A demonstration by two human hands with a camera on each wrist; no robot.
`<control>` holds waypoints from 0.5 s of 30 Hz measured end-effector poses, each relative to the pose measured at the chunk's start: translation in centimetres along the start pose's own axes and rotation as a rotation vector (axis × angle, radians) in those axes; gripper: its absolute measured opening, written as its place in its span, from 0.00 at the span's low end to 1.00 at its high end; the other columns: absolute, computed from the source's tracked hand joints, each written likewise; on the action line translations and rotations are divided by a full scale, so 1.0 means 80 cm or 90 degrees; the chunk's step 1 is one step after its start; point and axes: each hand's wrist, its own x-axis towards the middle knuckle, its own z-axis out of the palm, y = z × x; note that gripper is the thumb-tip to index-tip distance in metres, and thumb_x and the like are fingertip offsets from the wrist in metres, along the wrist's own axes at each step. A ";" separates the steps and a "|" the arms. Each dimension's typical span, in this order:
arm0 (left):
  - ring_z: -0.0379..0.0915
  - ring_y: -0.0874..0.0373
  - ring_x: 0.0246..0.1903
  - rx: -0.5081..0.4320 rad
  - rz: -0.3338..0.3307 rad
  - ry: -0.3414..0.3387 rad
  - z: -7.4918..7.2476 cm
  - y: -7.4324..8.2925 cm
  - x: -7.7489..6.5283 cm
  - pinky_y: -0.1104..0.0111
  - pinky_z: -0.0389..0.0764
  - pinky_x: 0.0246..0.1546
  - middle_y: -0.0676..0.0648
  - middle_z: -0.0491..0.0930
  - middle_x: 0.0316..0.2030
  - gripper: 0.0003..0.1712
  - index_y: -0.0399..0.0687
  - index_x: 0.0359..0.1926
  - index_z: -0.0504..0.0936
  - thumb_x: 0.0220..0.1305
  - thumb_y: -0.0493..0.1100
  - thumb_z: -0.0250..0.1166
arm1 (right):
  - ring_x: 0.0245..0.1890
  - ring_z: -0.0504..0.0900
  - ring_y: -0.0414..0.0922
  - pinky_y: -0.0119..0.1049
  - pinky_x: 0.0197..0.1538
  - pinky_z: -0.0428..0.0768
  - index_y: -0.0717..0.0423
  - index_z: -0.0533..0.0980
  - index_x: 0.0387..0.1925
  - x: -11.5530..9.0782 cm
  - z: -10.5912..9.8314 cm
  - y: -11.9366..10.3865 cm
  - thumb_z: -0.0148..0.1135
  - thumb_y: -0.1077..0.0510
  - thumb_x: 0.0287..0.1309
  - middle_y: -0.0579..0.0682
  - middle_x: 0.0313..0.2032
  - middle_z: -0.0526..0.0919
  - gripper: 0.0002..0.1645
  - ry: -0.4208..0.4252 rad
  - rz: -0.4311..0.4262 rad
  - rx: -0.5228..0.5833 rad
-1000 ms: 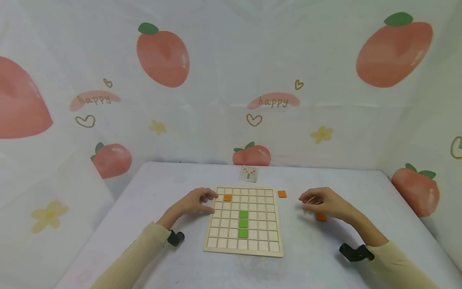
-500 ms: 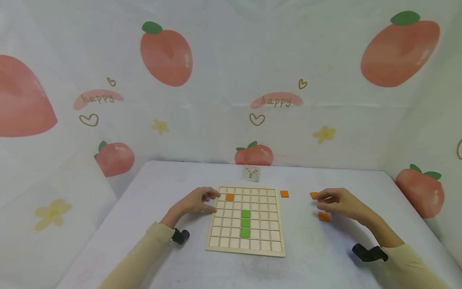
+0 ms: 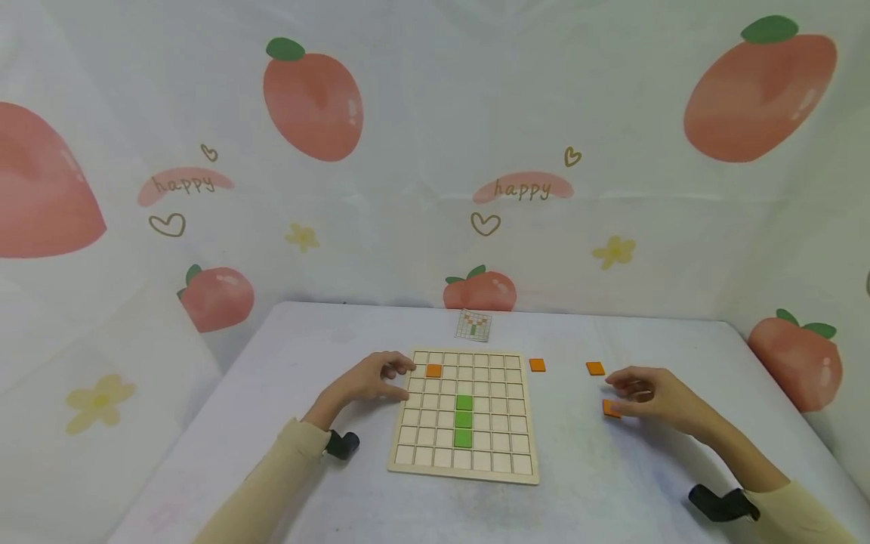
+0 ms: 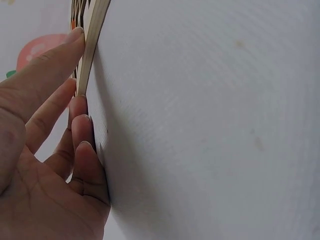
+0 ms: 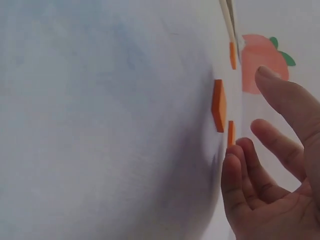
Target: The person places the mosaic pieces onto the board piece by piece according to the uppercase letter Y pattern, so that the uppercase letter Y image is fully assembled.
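A pale wooden grid board (image 3: 499,477) lies on the table. My left hand (image 3: 374,376) rests against its left edge with the thumb and a fingertip; the left wrist view shows the thumb (image 4: 55,62) touching the board's rim (image 4: 92,55). One orange square tile (image 3: 433,371) sits in the board's upper left, and a column of green tiles (image 3: 464,419) in its middle. To the right, my right hand (image 3: 655,397) hovers with fingers apart over an orange tile (image 3: 609,409), partly covered by the thumb in the head view. Nothing is between its fingers (image 5: 280,145).
Two more orange tiles lie right of the board: one near its corner (image 3: 538,365), another farther right (image 3: 595,369). Behind the board is a small card (image 3: 473,326) printed with a coloured grid. A fruit-patterned cloth (image 3: 408,151) hangs behind the white table (image 3: 340,499).
My right hand has moved right and toward me, uncovering one orange tile and coming over the nearer one. The left hand stays at the board's edge. The head view has shifted slightly.
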 end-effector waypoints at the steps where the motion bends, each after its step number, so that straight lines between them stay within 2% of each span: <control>1: 0.71 0.52 0.44 -0.001 -0.002 0.000 0.000 0.000 0.000 0.55 0.75 0.51 0.48 0.77 0.45 0.28 0.40 0.56 0.82 0.54 0.39 0.80 | 0.43 0.82 0.44 0.32 0.44 0.81 0.67 0.79 0.53 -0.001 0.001 0.001 0.77 0.61 0.55 0.59 0.49 0.83 0.26 0.003 -0.002 -0.001; 10: 0.71 0.52 0.45 -0.004 -0.021 0.004 0.001 0.002 0.000 0.56 0.75 0.51 0.49 0.77 0.45 0.28 0.41 0.56 0.82 0.54 0.38 0.80 | 0.40 0.80 0.41 0.32 0.42 0.80 0.64 0.82 0.48 -0.009 0.020 0.002 0.83 0.62 0.46 0.54 0.44 0.84 0.27 0.056 -0.021 -0.024; 15: 0.71 0.53 0.45 -0.006 -0.029 0.005 0.001 0.004 0.000 0.57 0.75 0.51 0.50 0.77 0.45 0.28 0.43 0.56 0.82 0.54 0.38 0.80 | 0.37 0.78 0.39 0.31 0.39 0.79 0.62 0.83 0.45 -0.008 0.025 0.003 0.82 0.61 0.46 0.49 0.41 0.85 0.23 0.057 -0.010 -0.059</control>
